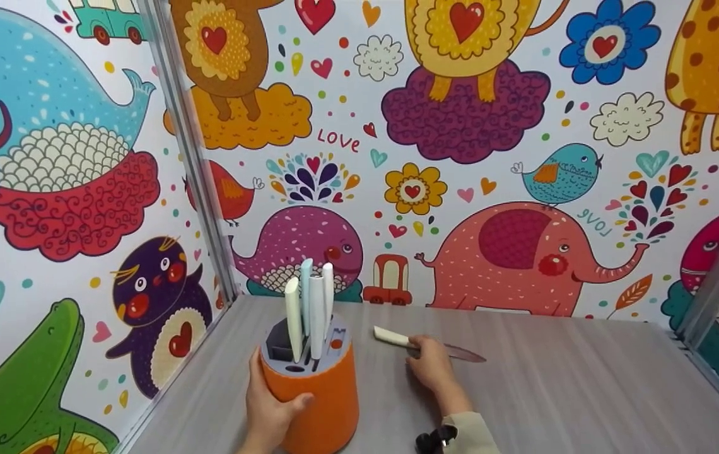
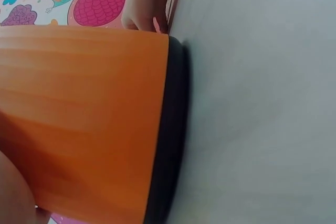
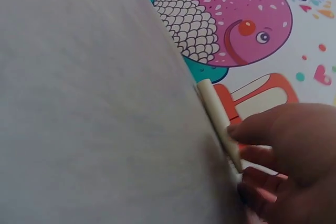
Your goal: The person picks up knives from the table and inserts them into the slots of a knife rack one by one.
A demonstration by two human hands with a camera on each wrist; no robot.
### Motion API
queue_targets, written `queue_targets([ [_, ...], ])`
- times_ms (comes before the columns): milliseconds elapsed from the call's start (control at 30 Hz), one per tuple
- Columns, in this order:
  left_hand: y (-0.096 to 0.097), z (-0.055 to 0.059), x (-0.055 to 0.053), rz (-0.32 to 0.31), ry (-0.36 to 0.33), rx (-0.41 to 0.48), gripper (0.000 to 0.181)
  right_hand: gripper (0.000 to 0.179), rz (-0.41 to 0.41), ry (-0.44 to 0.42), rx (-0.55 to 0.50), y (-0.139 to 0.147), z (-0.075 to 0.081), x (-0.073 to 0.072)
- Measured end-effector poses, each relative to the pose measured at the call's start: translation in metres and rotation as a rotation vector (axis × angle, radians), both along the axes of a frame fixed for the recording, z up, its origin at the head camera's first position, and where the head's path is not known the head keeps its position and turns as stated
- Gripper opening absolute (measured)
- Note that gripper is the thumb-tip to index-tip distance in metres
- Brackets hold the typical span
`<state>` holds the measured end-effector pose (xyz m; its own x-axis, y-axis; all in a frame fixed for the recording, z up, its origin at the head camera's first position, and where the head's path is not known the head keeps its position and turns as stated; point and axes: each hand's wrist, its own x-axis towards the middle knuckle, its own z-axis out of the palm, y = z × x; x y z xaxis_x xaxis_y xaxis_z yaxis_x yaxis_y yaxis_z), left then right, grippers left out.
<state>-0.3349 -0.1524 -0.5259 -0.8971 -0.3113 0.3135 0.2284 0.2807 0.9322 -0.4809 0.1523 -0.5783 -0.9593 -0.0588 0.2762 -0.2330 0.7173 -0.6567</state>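
An orange knife block [image 1: 328,410] with a grey slotted top stands upright on the table. My left hand [image 1: 271,403] grips its near left side, thumb across the front. Several pale knife handles [image 1: 316,315] rise from its slots. Right of the block, my right hand [image 1: 432,366] pinches a knife [image 1: 391,336] where the cream handle meets the blade. The handle points left and the dark blade points right, low at the tabletop. In the right wrist view, thumb and fingers sit at the lower end of the handle [image 3: 214,106]; the blade is hidden there.
A grey wood-grain table [image 1: 561,391] lies under everything. Walls with printed cartoon animals stand along the back [image 1: 334,183] and left [image 1: 31,265], joined by a metal corner post [image 1: 198,170]. The block's black base [image 2: 170,129] rests on the tabletop.
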Motion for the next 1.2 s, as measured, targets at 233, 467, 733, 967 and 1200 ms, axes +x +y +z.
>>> queue_targets([
  [233,-0.003,-0.001,0.001,0.025,0.038,-0.035,0.115,0.032,0.011,0.064,0.119,-0.006,-0.001,0.017],
  [467,-0.001,0.000,0.001,0.012,0.011,-0.006,0.117,0.025,0.036,0.152,0.120,-0.012,-0.006,0.043],
  [733,-0.001,-0.002,0.000,0.016,0.036,-0.018,0.119,0.013,-0.014,0.162,0.170,-0.023,-0.002,0.071],
  [967,-0.005,-0.001,-0.001,0.015,0.027,-0.028,0.117,0.015,0.083,0.117,0.216,-0.031,0.006,0.088],
  [1200,-0.001,-0.002,0.001,-0.016,0.015,-0.015,0.119,0.015,0.201,0.128,0.308,-0.035,0.011,0.099],
])
